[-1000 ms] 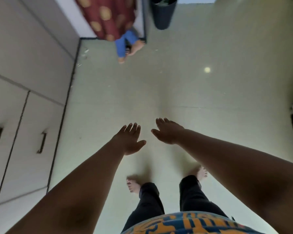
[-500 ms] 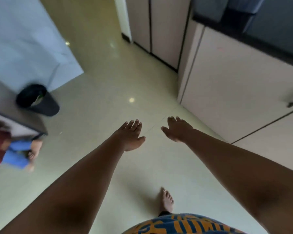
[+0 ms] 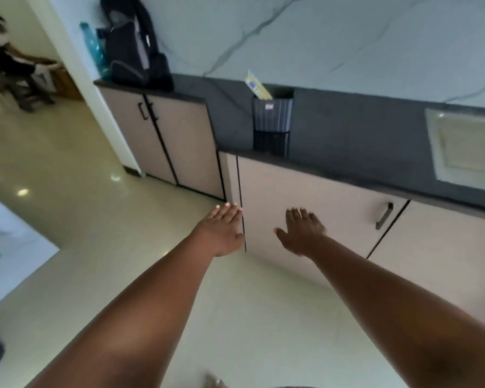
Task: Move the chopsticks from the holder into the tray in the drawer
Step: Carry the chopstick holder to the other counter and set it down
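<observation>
A dark ribbed holder (image 3: 272,116) stands on the black countertop (image 3: 347,141) near its front edge. A pale wrapped pack of chopsticks (image 3: 256,86) sticks out of its top, leaning left. Below the counter is a beige drawer front (image 3: 319,197) with a dark handle (image 3: 384,216), closed. My left hand (image 3: 221,229) and my right hand (image 3: 301,231) are stretched forward, palms down with straight fingers, holding nothing. Both are well below the holder, in front of the beige front. No tray is visible.
A dark backpack (image 3: 136,46) and a blue bottle (image 3: 94,47) stand at the counter's left end. A steel sink (image 3: 468,152) lies at the right. Cabinet doors (image 3: 163,141) run left. A person sits on a chair (image 3: 11,65) far left. Glossy floor (image 3: 67,219) lies underfoot.
My view has swung round from the floor and cabinets up to the counter with the holder. Both hands stay outstretched, flat and holding nothing.
</observation>
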The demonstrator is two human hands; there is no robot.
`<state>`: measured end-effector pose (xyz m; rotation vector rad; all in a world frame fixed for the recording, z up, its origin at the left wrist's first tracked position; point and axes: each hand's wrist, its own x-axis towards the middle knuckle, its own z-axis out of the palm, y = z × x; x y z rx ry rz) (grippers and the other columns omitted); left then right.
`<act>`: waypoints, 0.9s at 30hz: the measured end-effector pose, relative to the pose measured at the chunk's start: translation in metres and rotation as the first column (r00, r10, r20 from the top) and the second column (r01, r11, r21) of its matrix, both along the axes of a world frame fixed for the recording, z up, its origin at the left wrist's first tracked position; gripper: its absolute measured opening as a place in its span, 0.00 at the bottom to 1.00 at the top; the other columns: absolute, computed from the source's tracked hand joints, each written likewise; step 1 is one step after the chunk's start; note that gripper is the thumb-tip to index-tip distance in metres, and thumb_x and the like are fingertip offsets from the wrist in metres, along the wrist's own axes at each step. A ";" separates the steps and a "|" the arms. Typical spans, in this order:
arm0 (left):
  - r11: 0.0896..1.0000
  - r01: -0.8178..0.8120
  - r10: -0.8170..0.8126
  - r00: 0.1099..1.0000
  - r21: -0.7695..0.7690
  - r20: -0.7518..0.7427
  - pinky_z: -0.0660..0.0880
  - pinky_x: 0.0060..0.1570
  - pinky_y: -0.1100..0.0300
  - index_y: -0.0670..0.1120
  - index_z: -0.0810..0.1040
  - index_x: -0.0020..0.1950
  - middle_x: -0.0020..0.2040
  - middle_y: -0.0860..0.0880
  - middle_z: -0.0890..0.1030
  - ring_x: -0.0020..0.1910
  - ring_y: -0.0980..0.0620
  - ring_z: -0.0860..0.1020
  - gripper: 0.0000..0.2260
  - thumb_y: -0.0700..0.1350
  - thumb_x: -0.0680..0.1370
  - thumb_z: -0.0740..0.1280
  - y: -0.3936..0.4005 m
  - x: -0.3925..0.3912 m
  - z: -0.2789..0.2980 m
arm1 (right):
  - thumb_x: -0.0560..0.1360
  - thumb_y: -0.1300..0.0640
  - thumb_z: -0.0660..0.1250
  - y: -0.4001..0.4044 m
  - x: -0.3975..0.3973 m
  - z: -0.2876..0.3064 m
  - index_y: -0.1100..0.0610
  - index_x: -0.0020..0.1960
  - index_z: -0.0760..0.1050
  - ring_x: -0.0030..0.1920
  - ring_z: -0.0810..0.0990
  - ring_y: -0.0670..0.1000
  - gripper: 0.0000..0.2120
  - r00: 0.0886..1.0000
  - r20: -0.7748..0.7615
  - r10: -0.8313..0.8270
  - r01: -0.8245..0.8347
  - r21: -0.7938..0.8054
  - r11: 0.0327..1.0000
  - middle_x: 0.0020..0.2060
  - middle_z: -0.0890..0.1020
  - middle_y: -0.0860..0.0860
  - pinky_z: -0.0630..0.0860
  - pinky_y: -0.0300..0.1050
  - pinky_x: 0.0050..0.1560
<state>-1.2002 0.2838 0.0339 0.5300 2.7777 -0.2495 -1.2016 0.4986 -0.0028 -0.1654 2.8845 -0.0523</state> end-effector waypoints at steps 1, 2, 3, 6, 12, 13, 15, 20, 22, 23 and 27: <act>1.000 0.020 -0.020 1.000 -0.006 -0.019 0.38 0.76 0.52 0.44 0.39 0.79 0.80 0.46 0.39 0.78 0.49 0.39 0.30 0.54 0.82 0.47 -0.001 -0.014 0.007 | 0.81 0.38 0.45 -0.002 -0.012 0.008 0.62 0.79 0.45 0.79 0.48 0.58 0.36 1.000 -0.015 -0.019 0.019 -0.003 1.000 0.79 0.50 0.58 0.46 0.54 0.77; 0.999 0.037 -0.037 0.999 -0.006 -0.039 0.37 0.76 0.52 0.44 0.39 0.79 0.80 0.45 0.38 0.78 0.48 0.38 0.30 0.54 0.82 0.47 -0.002 -0.028 0.013 | 0.81 0.38 0.45 -0.005 -0.025 0.016 0.61 0.79 0.45 0.79 0.47 0.57 0.36 0.999 -0.033 -0.043 0.042 -0.011 0.999 0.79 0.50 0.58 0.45 0.53 0.77; 0.999 0.052 -0.052 0.997 -0.001 -0.057 0.37 0.76 0.52 0.44 0.39 0.79 0.80 0.45 0.38 0.78 0.49 0.38 0.30 0.53 0.82 0.47 -0.004 -0.043 0.020 | 0.81 0.38 0.45 -0.008 -0.038 0.024 0.61 0.79 0.44 0.79 0.46 0.57 0.36 0.996 -0.053 -0.069 0.068 -0.022 0.997 0.79 0.49 0.57 0.44 0.53 0.77; 0.995 0.095 -0.093 0.991 0.016 -0.097 0.36 0.75 0.53 0.44 0.39 0.79 0.80 0.46 0.38 0.78 0.49 0.38 0.30 0.54 0.81 0.47 -0.016 -0.082 0.041 | 0.81 0.38 0.44 -0.021 -0.072 0.046 0.60 0.79 0.42 0.79 0.44 0.56 0.36 0.987 -0.095 -0.131 0.125 -0.073 0.990 0.79 0.47 0.57 0.43 0.52 0.77; 0.985 0.074 -0.051 0.988 0.154 -0.148 0.36 0.75 0.52 0.46 0.37 0.79 0.80 0.46 0.37 0.78 0.48 0.38 0.30 0.53 0.81 0.47 -0.034 -0.158 0.063 | 0.81 0.37 0.43 -0.038 -0.122 0.066 0.58 0.79 0.41 0.78 0.40 0.54 0.36 0.963 -0.208 -0.174 0.139 -0.170 0.976 0.79 0.44 0.54 0.40 0.51 0.76; 0.980 0.052 -0.025 0.990 0.193 -0.140 0.37 0.75 0.52 0.46 0.37 0.79 0.80 0.46 0.37 0.78 0.48 0.38 0.30 0.54 0.81 0.47 -0.034 -0.170 0.064 | 0.81 0.37 0.43 -0.036 -0.132 0.068 0.57 0.79 0.41 0.78 0.40 0.53 0.36 0.956 -0.241 -0.168 0.127 -0.179 0.976 0.80 0.44 0.53 0.39 0.50 0.76; 0.963 0.015 0.019 0.992 0.269 -0.123 0.37 0.75 0.51 0.47 0.37 0.79 0.80 0.45 0.38 0.78 0.47 0.39 0.30 0.55 0.81 0.46 -0.033 -0.196 0.064 | 0.81 0.37 0.42 -0.029 -0.153 0.074 0.56 0.79 0.40 0.78 0.38 0.51 0.35 0.937 -0.309 -0.165 0.104 -0.203 0.974 0.80 0.44 0.51 0.38 0.48 0.75; 0.923 -0.070 0.110 0.990 0.378 -0.087 0.39 0.75 0.50 0.46 0.36 0.78 0.80 0.45 0.38 0.78 0.47 0.39 0.31 0.57 0.83 0.47 -0.021 -0.259 0.063 | 0.80 0.35 0.40 -0.002 -0.214 0.077 0.53 0.79 0.37 0.73 0.31 0.48 0.35 0.880 -0.430 -0.202 0.111 -0.229 0.967 0.77 0.37 0.47 0.33 0.45 0.72; 0.920 -0.087 0.128 0.988 0.383 -0.084 0.40 0.76 0.49 0.46 0.36 0.78 0.80 0.45 0.38 0.78 0.46 0.39 0.31 0.58 0.83 0.47 -0.013 -0.285 0.064 | 0.79 0.34 0.40 0.010 -0.242 0.075 0.53 0.79 0.36 0.74 0.31 0.48 0.36 0.875 -0.444 -0.195 0.099 -0.230 0.968 0.75 0.35 0.46 0.33 0.45 0.72; 0.918 -0.097 0.141 0.986 0.385 -0.087 0.40 0.76 0.49 0.46 0.37 0.78 0.80 0.45 0.39 0.78 0.46 0.39 0.31 0.58 0.83 0.47 -0.009 -0.298 0.064 | 0.79 0.34 0.39 0.017 -0.258 0.073 0.52 0.79 0.36 0.74 0.31 0.48 0.36 0.870 -0.453 -0.196 0.093 -0.241 0.966 0.74 0.35 0.45 0.33 0.44 0.72; 0.907 -0.163 0.211 0.974 0.387 -0.085 0.41 0.76 0.48 0.46 0.38 0.79 0.80 0.45 0.40 0.79 0.46 0.40 0.32 0.59 0.82 0.47 0.009 -0.357 0.065 | 0.77 0.32 0.36 0.048 -0.322 0.068 0.52 0.78 0.36 0.74 0.32 0.47 0.37 0.861 -0.459 -0.219 0.078 -0.306 0.949 0.75 0.35 0.46 0.34 0.43 0.72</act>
